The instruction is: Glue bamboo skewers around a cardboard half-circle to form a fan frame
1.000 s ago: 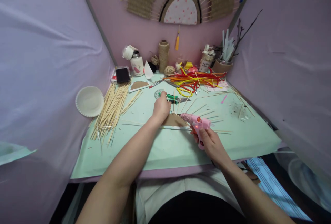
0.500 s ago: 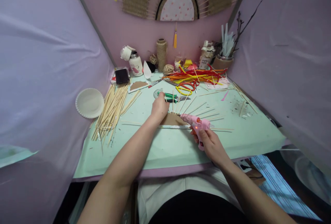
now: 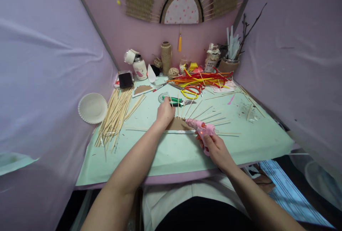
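My right hand [image 3: 215, 147] is wrapped round the handle of a pink hot glue gun [image 3: 200, 127], a small orange light glowing on its side. Its nozzle points left, at the curved edge of a brown cardboard half-circle [image 3: 177, 124] with a white straight rim. Thin wooden sticks [image 3: 196, 108] fan out from that edge like rays. At the half-circle's upper left is my left hand [image 3: 165, 111], its fingers closed on a thin wooden stick [image 3: 171, 101]; the fingertips are partly hidden. Just beyond the fingers lie green-handled pliers [image 3: 176, 101].
A pile of wooden sticks [image 3: 117, 113] lies left, beside a white paper plate [image 3: 92, 108]. Behind are scissors [image 3: 191, 92], red and yellow pipe cleaners [image 3: 205, 78], a twine spool [image 3: 166, 58] and a bottle [image 3: 140, 68]. A woven fan [image 3: 141, 1] hangs on the back wall.
Both hands hold nearly the same positions, and the glue gun's tip stays at the cardboard's edge. The whole view has shifted very slightly.
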{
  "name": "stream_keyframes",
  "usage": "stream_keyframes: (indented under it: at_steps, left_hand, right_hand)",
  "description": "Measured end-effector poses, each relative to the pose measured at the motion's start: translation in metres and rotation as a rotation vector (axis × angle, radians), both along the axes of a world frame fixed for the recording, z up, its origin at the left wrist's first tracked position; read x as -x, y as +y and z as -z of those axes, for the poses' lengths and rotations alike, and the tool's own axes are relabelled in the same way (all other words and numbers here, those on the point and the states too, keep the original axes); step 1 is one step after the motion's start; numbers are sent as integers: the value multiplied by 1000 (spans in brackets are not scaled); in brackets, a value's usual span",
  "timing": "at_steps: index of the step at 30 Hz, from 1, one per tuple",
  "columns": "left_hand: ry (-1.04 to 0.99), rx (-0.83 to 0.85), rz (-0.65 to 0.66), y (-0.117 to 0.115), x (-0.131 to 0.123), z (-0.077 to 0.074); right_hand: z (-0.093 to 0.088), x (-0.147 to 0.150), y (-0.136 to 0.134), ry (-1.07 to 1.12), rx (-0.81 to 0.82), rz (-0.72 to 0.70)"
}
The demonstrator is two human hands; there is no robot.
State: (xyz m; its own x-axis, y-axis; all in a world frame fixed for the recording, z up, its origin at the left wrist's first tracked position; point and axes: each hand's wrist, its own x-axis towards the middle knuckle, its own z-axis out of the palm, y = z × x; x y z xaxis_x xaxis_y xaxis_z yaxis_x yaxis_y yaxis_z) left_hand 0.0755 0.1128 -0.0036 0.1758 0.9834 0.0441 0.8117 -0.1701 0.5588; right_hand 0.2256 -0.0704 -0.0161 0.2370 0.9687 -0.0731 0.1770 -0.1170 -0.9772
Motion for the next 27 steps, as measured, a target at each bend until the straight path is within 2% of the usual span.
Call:
stream_keyframes:
  at_steps: [14,22,27]
  left_hand:
    - [-12,16,11,1,1,1]
    - [-46,10,8,1,2,4]
    - [-63,18,15,1,3,4]
  right_hand:
    - [2,1,1,2,3,2]
    - [5,1,0,-17,-73,-12]
    - [4,3,0,44,-89,-16]
